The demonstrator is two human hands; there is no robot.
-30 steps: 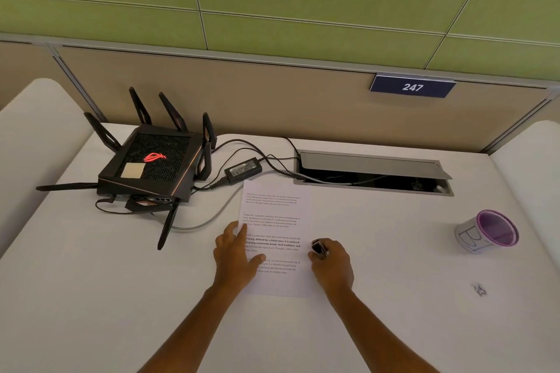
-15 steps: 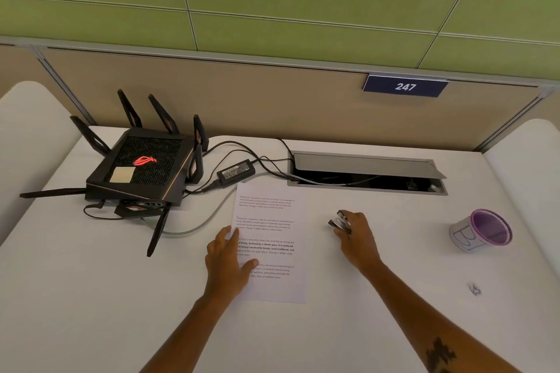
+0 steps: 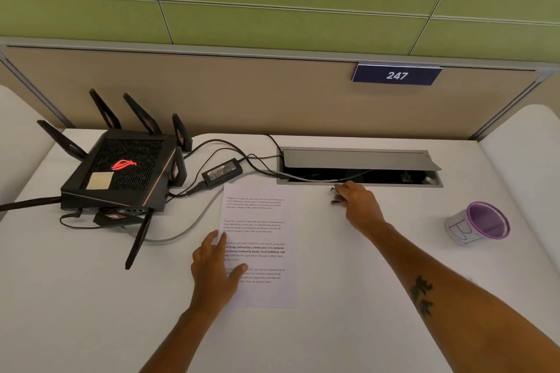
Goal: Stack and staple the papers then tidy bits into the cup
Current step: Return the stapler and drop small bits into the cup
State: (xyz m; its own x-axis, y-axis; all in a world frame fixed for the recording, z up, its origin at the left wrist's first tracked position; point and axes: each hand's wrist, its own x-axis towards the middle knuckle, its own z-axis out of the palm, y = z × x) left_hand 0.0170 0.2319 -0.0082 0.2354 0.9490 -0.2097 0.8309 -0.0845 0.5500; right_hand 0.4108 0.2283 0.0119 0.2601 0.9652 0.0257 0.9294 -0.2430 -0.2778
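The left hand (image 3: pixel 216 275) lies flat and open on the near left edge of the papers (image 3: pixel 260 247), pinning them to the tabletop (image 3: pixel 348 327). Farther off, the right hand (image 3: pixel 359 204) grips a small stapler (image 3: pixel 335 197). Best set it down clear of the sheets. The cup (image 3: pixel 477 224) sits far right.

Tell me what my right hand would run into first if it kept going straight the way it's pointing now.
Probably the open cable tray set into the desk: the right hand, holding the small stapler, points up and slightly left toward its near edge. Depth is hard to judge, but nothing else shows between them.
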